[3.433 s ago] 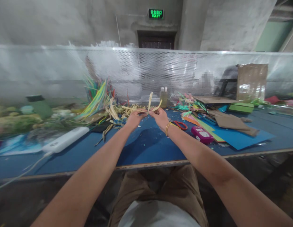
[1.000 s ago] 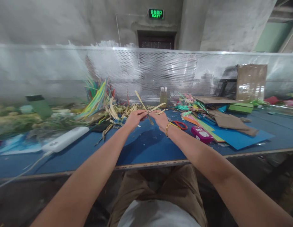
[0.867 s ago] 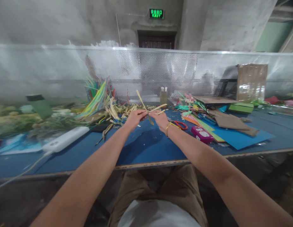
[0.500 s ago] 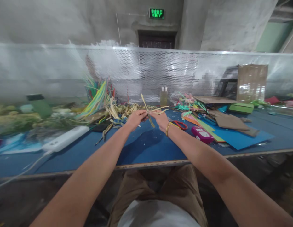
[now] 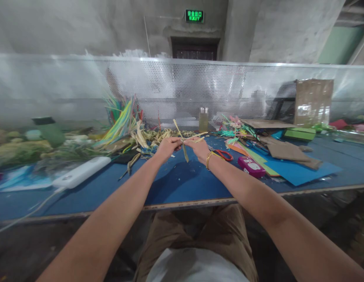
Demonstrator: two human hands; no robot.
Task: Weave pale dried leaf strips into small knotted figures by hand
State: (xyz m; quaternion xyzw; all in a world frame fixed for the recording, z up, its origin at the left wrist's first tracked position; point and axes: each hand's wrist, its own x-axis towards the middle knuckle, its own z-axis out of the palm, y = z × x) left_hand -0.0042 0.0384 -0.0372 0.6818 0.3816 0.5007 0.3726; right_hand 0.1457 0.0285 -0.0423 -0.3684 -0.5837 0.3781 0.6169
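Crossed strips of pale dried leaf, much like corn husk (image 5: 185, 153), stick out up, down and to the right from between my fingers. My left hand (image 5: 168, 149) pinches them near the crossing point. On the other side my right hand (image 5: 199, 147), with a gold bracelet at the wrist, is closed on the same strips. Both hands are above the blue table (image 5: 182, 180), fingertips nearly meeting. Behind them lies a pile of dried husk strips (image 5: 154, 137). Red-handled scissors (image 5: 224, 155) lie just right of my right wrist.
A white power strip (image 5: 82, 171) with its cable lies at left, near a green bottle (image 5: 48, 131). Bright stems (image 5: 123, 117) stand behind. At right are a purple box (image 5: 251, 167), cardboard pieces (image 5: 287, 151) and blue paper (image 5: 299, 172). A perforated metal screen (image 5: 188, 86) backs the table.
The crossed strips have shifted and turned slightly, their lower end swinging a little left and down. Both hands stay nearly in place and keep their grip.
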